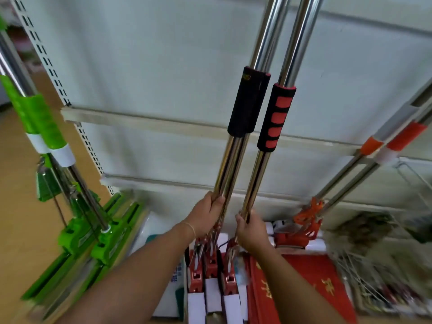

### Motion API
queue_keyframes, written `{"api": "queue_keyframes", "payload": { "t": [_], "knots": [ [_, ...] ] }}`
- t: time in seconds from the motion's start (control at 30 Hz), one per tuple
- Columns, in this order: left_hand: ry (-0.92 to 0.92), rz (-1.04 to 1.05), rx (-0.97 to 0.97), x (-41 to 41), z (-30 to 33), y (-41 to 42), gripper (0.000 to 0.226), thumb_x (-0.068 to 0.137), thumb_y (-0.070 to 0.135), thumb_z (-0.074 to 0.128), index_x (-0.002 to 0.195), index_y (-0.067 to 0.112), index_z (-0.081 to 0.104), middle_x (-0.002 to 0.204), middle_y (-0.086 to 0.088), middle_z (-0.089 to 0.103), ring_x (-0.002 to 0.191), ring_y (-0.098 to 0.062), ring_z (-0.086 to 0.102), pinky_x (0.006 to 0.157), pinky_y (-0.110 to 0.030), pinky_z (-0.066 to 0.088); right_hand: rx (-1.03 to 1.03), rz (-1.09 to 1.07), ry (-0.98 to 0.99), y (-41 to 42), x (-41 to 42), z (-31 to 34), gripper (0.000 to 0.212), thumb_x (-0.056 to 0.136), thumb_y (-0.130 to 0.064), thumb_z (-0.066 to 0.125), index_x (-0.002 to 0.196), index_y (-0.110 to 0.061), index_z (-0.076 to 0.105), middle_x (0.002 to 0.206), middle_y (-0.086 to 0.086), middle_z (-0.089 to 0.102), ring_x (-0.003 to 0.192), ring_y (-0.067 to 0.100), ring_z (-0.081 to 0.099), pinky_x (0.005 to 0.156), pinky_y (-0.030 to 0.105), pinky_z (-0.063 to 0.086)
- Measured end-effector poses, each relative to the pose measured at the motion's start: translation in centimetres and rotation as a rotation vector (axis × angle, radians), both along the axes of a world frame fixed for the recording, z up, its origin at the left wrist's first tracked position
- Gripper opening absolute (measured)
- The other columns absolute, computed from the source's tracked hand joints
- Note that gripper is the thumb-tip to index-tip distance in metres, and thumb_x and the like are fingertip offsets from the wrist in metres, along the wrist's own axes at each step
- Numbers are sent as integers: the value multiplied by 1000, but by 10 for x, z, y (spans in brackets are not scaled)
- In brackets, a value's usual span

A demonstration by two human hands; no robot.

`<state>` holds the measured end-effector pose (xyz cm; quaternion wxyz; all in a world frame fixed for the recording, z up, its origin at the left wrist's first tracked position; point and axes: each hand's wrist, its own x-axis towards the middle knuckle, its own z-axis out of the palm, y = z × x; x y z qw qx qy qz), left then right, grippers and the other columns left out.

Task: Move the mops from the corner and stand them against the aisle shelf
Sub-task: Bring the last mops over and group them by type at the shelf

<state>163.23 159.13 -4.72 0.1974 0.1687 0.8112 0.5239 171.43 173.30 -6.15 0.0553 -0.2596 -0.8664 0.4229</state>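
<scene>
Three red-headed mops with chrome poles stand upright in front of the white shelf back (163, 66). My left hand (205, 213) grips two poles (230, 160) together, just below their black foam sleeves (247, 104). My right hand (251, 230) grips the third pole (256, 176), which carries a black-and-red foam sleeve (277, 118). Their red heads with white sponges (210, 288) rest low down between my forearms. Two green mops (77, 206) lean at the left. Two orange mops (346, 183) lean against the shelf at the right.
Empty shelf ledges (149, 120) run across the white back panel, with a slotted upright (46, 59) at the left. A red mat with gold characters (311, 284) lies at the lower right, beside a wire rack (378, 265). Tan floor (16, 183) shows at the left.
</scene>
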Motion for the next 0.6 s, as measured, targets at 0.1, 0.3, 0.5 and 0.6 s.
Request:
{"api": "queue_keyframes", "payload": {
  "t": [0.1,0.3,0.5,0.6],
  "knots": [
    [32,-9,-18,3,-3,-3,30,99,50,35,103,23,47,78,3,57,66,-10,54,65,-31,42,19,-29,18,-8,10,-4,4,99,-28,56,98,-25,53,78,-15,54,69,-1,49,59,22,34],
    [55,-8,-29,15,-3,-13,36,100,51,34,110,19,48,77,0,57,67,-13,55,64,-31,45,-49,-32,-29,-17,27,-8,15,101,-34,53,112,-26,50,87,-14,55,78,-2,52,60,17,38],
    [39,21,-12,30,2,-18,36,100,51,33,108,19,48,75,2,55,65,-11,52,64,-28,42,-57,4,-13,-25,50,-12,8,101,-29,51,107,-24,47,89,-3,60,80,6,57,58,21,41],
    [42,42,-20,38,7,-15,32,100,49,34,106,21,47,76,2,57,68,-10,55,63,-24,41,-101,5,-38,-24,59,-8,8,102,-27,51,104,-29,44,91,-4,60,83,7,59,59,23,44]
  ]
}}
